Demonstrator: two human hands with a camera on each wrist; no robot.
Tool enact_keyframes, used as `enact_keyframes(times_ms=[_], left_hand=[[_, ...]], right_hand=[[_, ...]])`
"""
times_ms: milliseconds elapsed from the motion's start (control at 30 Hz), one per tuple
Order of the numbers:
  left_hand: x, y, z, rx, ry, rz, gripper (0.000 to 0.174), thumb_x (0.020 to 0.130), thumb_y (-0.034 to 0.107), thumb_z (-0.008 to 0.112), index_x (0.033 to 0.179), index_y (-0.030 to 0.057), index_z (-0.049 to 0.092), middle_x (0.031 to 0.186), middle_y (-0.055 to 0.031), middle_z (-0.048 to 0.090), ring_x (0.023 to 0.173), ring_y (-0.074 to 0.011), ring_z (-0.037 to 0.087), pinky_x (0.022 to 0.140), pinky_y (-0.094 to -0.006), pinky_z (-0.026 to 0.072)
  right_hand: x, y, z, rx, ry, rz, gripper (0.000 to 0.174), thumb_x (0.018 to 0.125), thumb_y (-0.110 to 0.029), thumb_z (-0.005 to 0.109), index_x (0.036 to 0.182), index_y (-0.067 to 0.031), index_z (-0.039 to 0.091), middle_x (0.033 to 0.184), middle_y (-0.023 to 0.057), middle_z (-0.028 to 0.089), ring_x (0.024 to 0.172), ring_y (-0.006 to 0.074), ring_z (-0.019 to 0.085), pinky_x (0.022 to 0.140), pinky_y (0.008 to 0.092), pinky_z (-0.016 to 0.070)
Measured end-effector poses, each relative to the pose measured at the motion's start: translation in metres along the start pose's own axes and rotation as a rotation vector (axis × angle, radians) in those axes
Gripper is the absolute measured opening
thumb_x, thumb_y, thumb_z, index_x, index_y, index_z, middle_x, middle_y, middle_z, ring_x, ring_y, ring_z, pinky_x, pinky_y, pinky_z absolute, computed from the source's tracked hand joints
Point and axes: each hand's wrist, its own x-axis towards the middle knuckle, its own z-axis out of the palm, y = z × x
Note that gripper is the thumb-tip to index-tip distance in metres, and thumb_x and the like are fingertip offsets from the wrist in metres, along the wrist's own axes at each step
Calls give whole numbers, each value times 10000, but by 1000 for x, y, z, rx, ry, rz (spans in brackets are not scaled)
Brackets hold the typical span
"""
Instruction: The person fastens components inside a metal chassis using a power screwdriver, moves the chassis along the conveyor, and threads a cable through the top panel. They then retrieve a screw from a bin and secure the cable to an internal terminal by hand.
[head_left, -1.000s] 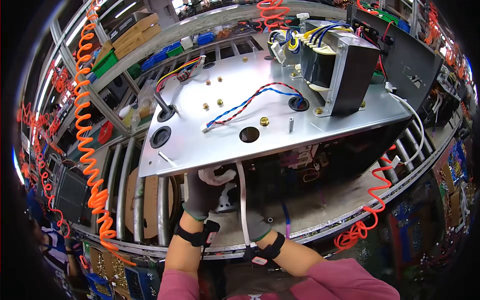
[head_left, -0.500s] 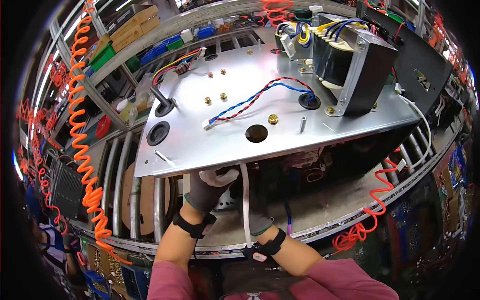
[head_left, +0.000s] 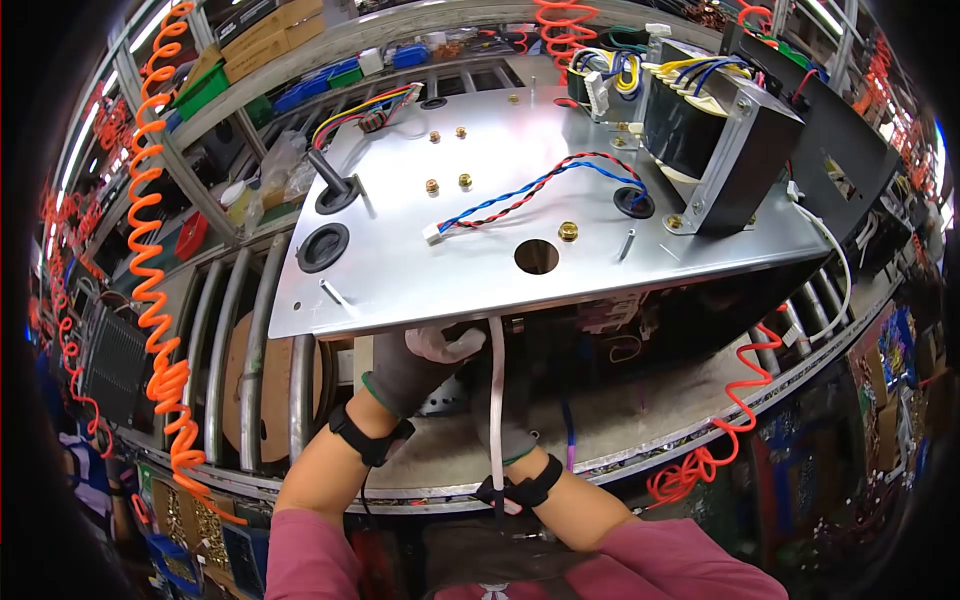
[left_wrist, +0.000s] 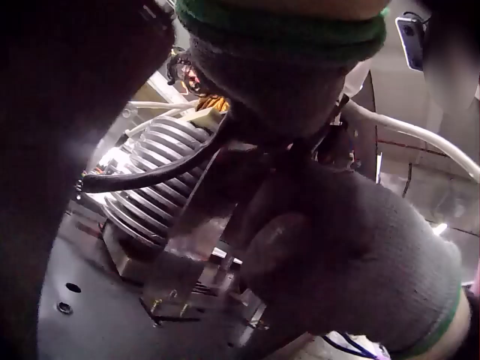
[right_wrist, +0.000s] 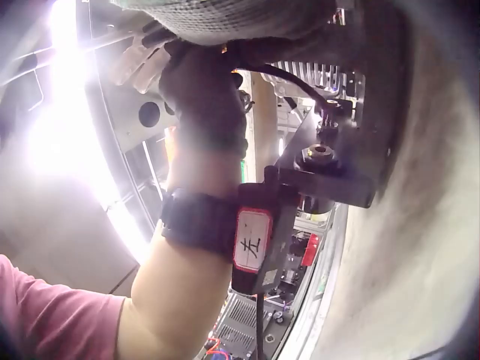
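Both hands wear grey gloves and work beneath the front edge of a metal panel (head_left: 400,240). My left hand (head_left: 430,355) shows its pale glove fingers curled just under that edge, close to a white cable (head_left: 497,400) that hangs down. Lower and to the right, my right hand (head_left: 505,425) lies partly behind this cable, its fingers hidden. In the left wrist view the right glove (left_wrist: 360,255) comes close against the left glove (left_wrist: 277,82). A black cable (left_wrist: 150,180) runs up to the two hands. I cannot tell which fingers grip it.
A transformer (head_left: 685,130) stands on the panel's right side. A twisted red and blue wire pair (head_left: 540,185) lies across the panel. Below it are a ribbed part (left_wrist: 161,172) and a bolted fitting (right_wrist: 319,154). Conveyor rollers (head_left: 240,360) and an orange coiled hose (head_left: 145,280) lie at left.
The left forearm has swung out to the left, and its wrist is angled more. Both hands stay under the panel's edge. The head view has shifted slightly.
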Motion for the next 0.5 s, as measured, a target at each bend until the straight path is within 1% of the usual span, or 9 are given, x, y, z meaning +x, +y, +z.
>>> enact_keyframes(times_ms=[33, 67, 100, 133, 200, 333, 400, 433, 500], left_hand=[[1, 0, -1, -8, -3, 9, 230, 666, 225, 729, 840, 149, 601, 850, -33, 586, 727, -249, 592, 612, -356, 470], [2, 0, -3, -92, -10, -40, 224, 625, 114, 700, 814, 157, 588, 858, -46, 582, 751, -258, 605, 628, -361, 482], [2, 2, -4, -176, -18, -90, 277, 584, 2, 670, 788, 165, 576, 867, -58, 579, 774, -268, 619, 644, -367, 494], [1, 2, -4, -182, -22, -82, 277, 584, 2, 670, 788, 165, 576, 867, -58, 579, 774, -268, 619, 644, -367, 494], [1, 2, -3, -295, -4, -164, 238, 570, -2, 665, 718, 154, 563, 887, -70, 578, 792, -270, 612, 657, -369, 493], [1, -4, -3, -346, -43, -131, 211, 567, -10, 657, 665, 133, 536, 888, -68, 575, 776, -267, 602, 655, -366, 491], [0, -8, -8, -318, -173, -58, 184, 681, 116, 707, 827, 179, 616, 956, -88, 559, 846, -276, 590, 677, -371, 481], [-1, -7, -10, -320, -178, -54, 184, 681, 116, 707, 827, 179, 616, 956, -88, 559, 846, -276, 590, 677, -371, 481], [2, -5, -18, -303, -306, -67, 159, 690, 98, 692, 804, 174, 611, 974, -82, 549, 860, -282, 584, 688, -372, 477]], right_hand=[[-1, 0, 1, 9, -15, 24, 245, 884, -134, 560, 1096, -13, 556, 899, 89, 573, 782, 201, 579, 648, 341, 488], [-3, 1, 3, 19, -30, 48, 249, 885, -136, 560, 1101, -11, 554, 903, 89, 574, 784, 201, 579, 650, 341, 488], [-5, 1, 3, 29, -46, 73, 254, 887, -137, 560, 1107, -10, 552, 907, 88, 574, 786, 201, 579, 652, 341, 488], [-6, 3, 5, 40, -62, 95, 259, 889, -138, 560, 1113, -9, 551, 911, 88, 575, 788, 200, 579, 653, 341, 488], [-9, 6, 8, 65, -92, 135, 268, 893, -141, 559, 1124, -6, 547, 918, 87, 576, 792, 200, 579, 657, 341, 489], [-7, 6, 9, 161, -108, 222, 281, 899, -145, 555, 1142, -2, 541, 933, 87, 576, 803, 199, 579, 666, 339, 489], [-3, 2, 6, 294, -101, 300, 289, 905, -147, 549, 1154, 0, 535, 948, 90, 576, 818, 198, 578, 679, 337, 489], [-2, 0, 4, 362, -100, 339, 293, 908, -149, 546, 1159, 1, 533, 955, 91, 575, 825, 197, 577, 685, 335, 489], [1, -4, 2, 499, -100, 414, 301, 913, -152, 540, 1171, 3, 527, 970, 93, 575, 840, 195, 576, 697, 332, 489]])
